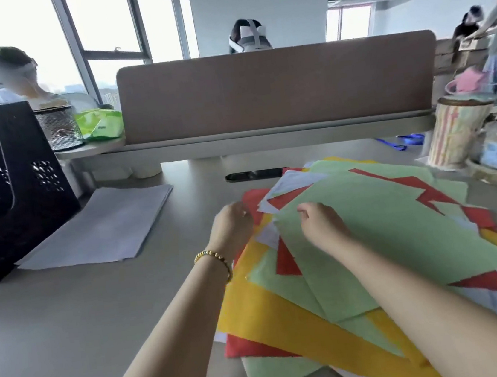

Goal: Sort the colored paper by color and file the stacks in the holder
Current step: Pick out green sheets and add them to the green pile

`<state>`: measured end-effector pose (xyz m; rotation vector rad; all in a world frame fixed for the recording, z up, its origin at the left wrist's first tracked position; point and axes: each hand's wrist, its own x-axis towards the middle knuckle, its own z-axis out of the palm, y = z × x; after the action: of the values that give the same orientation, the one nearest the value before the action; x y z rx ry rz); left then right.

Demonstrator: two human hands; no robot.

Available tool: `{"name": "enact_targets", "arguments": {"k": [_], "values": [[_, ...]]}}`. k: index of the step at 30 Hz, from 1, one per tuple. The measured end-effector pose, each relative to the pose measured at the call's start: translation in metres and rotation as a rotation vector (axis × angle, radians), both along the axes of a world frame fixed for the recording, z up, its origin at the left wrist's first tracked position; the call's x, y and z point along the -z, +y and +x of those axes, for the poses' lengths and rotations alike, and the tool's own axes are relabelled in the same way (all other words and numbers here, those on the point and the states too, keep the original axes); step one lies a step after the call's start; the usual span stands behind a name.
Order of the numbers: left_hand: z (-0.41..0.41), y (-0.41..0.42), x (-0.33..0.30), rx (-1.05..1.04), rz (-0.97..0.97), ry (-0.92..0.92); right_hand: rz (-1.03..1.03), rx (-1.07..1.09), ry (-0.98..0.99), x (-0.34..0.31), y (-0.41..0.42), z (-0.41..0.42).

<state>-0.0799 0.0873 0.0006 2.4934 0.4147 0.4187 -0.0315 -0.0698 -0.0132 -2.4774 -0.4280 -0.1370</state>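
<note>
A mixed pile of colored paper lies on the desk at centre right: green sheets [386,227] on top, with yellow [276,319], red [412,182] and white [290,181] sheets fanned out beneath. My right hand [324,226] rests on the top green sheet near its left corner, fingers curled. Over the pile's left edge my left hand [233,224], a bead bracelet on its wrist, has its fingers pinched; what it touches is unclear. A separate stack of white paper [102,228] lies to the left. The black file holder [12,186] stands at the far left.
A brown desk divider [278,87] closes off the back. A mesh pen cup [59,127] and a green packet [101,123] sit behind the holder. Striped cups and containers [456,131] crowd the right edge. People sit and stand beyond the divider.
</note>
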Motion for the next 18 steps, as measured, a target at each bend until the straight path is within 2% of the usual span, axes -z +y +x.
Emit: {"name": "enact_targets", "arguments": {"k": [4,7,12,18], "values": [[0.014,-0.051,0.017,0.084,-0.013,0.094,-0.005,0.098,-0.002,0.005,-0.049,0.006],[0.029,-0.065,0.028,0.094,0.063,0.219,-0.020,0.144,-0.014,0.012,-0.072,0.010],[0.051,-0.054,0.026,-0.015,0.046,0.180,-0.116,0.106,-0.084,0.027,-0.086,0.011],[0.057,-0.051,0.019,-0.020,0.107,0.183,-0.036,0.056,-0.079,0.027,-0.093,0.017]]}}
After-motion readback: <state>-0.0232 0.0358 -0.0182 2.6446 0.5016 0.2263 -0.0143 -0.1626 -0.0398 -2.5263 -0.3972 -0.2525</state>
